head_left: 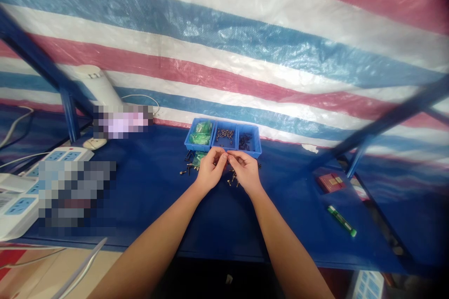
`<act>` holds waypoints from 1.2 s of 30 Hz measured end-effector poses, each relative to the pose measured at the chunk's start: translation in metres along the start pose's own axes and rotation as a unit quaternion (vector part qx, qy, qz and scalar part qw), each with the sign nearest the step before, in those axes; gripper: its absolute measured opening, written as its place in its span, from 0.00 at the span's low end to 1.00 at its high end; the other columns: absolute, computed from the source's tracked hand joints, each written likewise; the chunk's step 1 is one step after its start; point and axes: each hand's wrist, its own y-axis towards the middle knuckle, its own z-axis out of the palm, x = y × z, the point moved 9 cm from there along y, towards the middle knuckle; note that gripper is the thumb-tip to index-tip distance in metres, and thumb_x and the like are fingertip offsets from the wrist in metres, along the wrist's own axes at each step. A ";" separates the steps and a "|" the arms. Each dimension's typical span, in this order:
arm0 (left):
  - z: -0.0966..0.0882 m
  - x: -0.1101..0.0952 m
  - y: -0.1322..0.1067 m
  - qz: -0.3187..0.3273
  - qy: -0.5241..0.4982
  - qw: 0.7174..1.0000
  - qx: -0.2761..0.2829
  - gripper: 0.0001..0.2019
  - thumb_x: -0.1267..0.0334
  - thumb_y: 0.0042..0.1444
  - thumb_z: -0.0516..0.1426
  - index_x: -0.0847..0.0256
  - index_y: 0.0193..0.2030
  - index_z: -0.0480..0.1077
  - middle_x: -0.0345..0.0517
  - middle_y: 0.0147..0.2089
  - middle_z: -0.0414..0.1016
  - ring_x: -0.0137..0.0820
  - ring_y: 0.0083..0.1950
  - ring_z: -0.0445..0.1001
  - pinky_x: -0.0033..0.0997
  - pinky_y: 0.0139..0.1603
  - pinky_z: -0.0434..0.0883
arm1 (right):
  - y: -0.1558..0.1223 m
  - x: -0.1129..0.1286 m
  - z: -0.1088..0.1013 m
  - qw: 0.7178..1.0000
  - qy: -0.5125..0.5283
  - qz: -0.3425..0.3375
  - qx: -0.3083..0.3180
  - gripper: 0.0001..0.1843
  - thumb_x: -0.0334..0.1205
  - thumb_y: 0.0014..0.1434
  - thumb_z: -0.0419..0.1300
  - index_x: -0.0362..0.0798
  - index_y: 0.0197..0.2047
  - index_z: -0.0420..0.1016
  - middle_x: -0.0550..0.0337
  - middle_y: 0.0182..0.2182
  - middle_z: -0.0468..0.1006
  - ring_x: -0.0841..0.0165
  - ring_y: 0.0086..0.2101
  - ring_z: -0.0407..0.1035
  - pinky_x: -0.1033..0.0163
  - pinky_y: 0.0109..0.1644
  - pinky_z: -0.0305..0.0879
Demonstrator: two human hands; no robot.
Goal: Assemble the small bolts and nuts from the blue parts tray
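My left hand (211,170) and my right hand (247,172) meet just in front of three blue bins, fingertips pinched together. Whatever is between the fingers is too small or too covered to make out. Green items (200,137), perhaps in clear plastic, fill the left bin (192,147). Small brass-coloured pieces (225,133) lie in the middle bin, and small black pieces (244,141) in the right bin. Around my hands on the blue table are loose brass-coloured pieces (232,178), black pieces (189,155) and a green piece (198,158), partly hidden by the left hand.
White power strips (21,205) with cables occupy the left side. Behind them stands a white cylinder (101,88); nearby objects are blurred out. At right lie a red box (330,182) and a green tube (342,221). Blue metal struts (386,119) and a striped sheet (224,51) bound the table.
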 end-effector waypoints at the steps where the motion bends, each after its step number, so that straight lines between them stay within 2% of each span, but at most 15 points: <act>1: 0.001 0.001 0.000 -0.002 -0.008 1.000 -0.001 0.11 0.54 0.62 0.53 0.60 0.40 0.66 0.37 0.27 0.71 0.25 0.25 0.70 0.23 0.28 0.66 | 0.000 0.000 -0.001 1.000 0.004 0.001 -0.004 0.14 0.46 0.53 0.66 0.48 0.40 0.81 0.55 0.38 0.82 0.61 0.38 0.76 0.55 0.46 0.73; 10: -0.007 0.003 0.001 -0.005 0.048 0.999 -0.018 0.15 0.54 0.63 0.51 0.61 0.31 0.67 0.37 0.21 0.68 0.24 0.22 0.68 0.23 0.25 0.64 | -0.004 0.004 0.006 1.000 -0.008 -0.019 0.022 0.14 0.44 0.53 0.66 0.48 0.42 0.80 0.55 0.38 0.82 0.62 0.38 0.76 0.55 0.46 0.73; 16: 0.000 0.004 -0.001 -0.002 -0.037 0.999 -0.005 0.11 0.54 0.62 0.53 0.60 0.41 0.66 0.38 0.26 0.71 0.25 0.24 0.70 0.24 0.27 0.67 | -0.001 0.000 0.000 1.000 0.004 -0.003 -0.004 0.14 0.45 0.52 0.67 0.48 0.40 0.81 0.55 0.37 0.82 0.62 0.37 0.77 0.55 0.45 0.74; 24: -0.007 0.006 0.000 -0.012 0.020 1.000 -0.019 0.14 0.54 0.62 0.53 0.61 0.31 0.68 0.38 0.22 0.69 0.25 0.23 0.68 0.24 0.25 0.66 | -0.004 0.006 0.008 0.999 0.001 -0.018 0.031 0.14 0.44 0.53 0.66 0.49 0.43 0.81 0.55 0.40 0.82 0.61 0.40 0.76 0.54 0.48 0.74; 31: -0.001 0.004 -0.001 -0.003 -0.046 0.999 -0.013 0.10 0.54 0.61 0.54 0.60 0.40 0.66 0.38 0.26 0.71 0.25 0.24 0.71 0.24 0.26 0.67 | -0.001 0.000 0.001 1.000 0.000 -0.014 0.014 0.14 0.44 0.53 0.66 0.49 0.42 0.81 0.56 0.38 0.82 0.61 0.37 0.77 0.54 0.45 0.75; 36: -0.004 0.006 0.000 -0.005 -0.008 1.000 -0.019 0.13 0.53 0.62 0.53 0.61 0.35 0.68 0.38 0.24 0.70 0.25 0.23 0.69 0.23 0.25 0.66 | -0.003 0.003 0.004 0.999 -0.005 -0.025 0.021 0.14 0.44 0.53 0.66 0.50 0.43 0.81 0.55 0.39 0.82 0.61 0.38 0.76 0.54 0.47 0.74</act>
